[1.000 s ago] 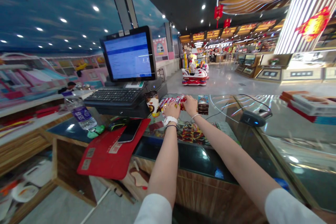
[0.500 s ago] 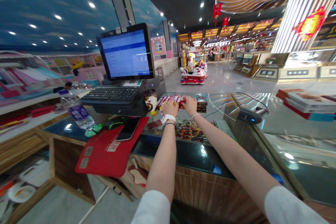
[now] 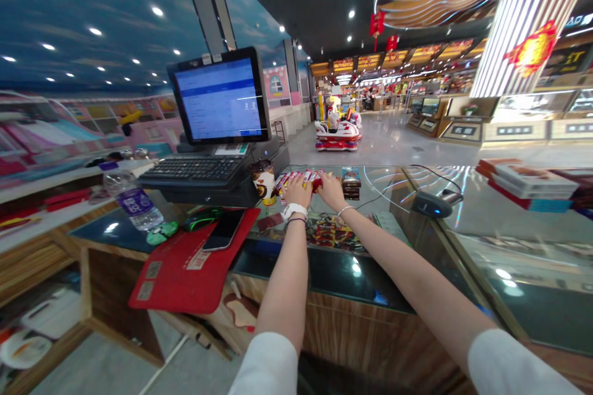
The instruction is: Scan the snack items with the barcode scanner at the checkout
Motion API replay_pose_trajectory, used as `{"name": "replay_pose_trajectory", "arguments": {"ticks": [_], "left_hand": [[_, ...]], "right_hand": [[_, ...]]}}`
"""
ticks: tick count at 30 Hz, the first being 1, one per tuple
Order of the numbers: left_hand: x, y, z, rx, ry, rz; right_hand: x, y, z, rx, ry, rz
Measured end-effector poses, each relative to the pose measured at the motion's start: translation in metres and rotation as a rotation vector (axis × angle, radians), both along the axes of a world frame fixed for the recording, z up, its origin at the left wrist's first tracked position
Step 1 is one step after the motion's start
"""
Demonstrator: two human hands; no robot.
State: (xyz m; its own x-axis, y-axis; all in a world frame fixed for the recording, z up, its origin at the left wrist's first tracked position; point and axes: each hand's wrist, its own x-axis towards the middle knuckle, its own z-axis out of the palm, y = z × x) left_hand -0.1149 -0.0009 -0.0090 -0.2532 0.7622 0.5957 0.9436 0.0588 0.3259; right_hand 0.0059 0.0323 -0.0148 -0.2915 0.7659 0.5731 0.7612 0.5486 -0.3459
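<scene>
Both arms reach across the glass counter (image 3: 389, 222) to a row of small red-and-white wrapped packets (image 3: 314, 175). Over the left part of the row, my left hand (image 3: 297, 192) has its fingers bent around the packets; a white band is on its wrist. My right hand (image 3: 330, 191), with a thin bracelet, grips the row's right end, and a bit of red wrapper shows between the hands. My palms and fingers hide part of the packets. Just right of them stands a stack of small dark boxes (image 3: 351, 184). A patterned paper cup (image 3: 264, 182) is close on the left.
Left of the cup are a monitor (image 3: 220, 99), a keyboard (image 3: 192, 168), a phone (image 3: 224, 229) on a red mat (image 3: 185, 278), a mouse (image 3: 202, 218) and a water bottle (image 3: 134, 200). A black scanner-like device (image 3: 433, 203) and stacked boxes (image 3: 528, 182) are at right.
The view has shifted slightly. My hands stay at the packet row; the right fingers now lie lower and flatter over its end, and less of the red wrapper shows between the hands.
</scene>
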Motion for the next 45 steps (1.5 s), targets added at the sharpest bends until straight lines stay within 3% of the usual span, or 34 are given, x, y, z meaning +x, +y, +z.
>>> {"name": "replay_pose_trajectory", "arguments": {"ticks": [6,11,18,25,35,45], "left_hand": [[0.007,-0.005,0.006,-0.010,0.107,0.005],[0.036,-0.012,0.013,0.011,0.227,-0.098],[0.086,-0.026,0.014,-0.034,0.341,-0.287],[0.123,-0.042,0.013,-0.066,0.396,-0.461],[0.221,-0.072,0.014,-0.023,0.509,-0.754],[0.320,-0.066,0.006,0.039,0.541,-0.895]], "right_hand": [[0.018,-0.021,0.002,0.115,-0.104,0.010],[0.050,-0.041,0.012,0.185,-0.214,-0.013],[0.118,-0.070,0.024,0.227,-0.290,-0.060],[0.204,-0.105,0.012,0.205,-0.400,-0.118],[0.315,-0.132,-0.012,0.191,-0.396,-0.306],[0.392,-0.132,-0.014,0.138,-0.368,-0.516]]}}
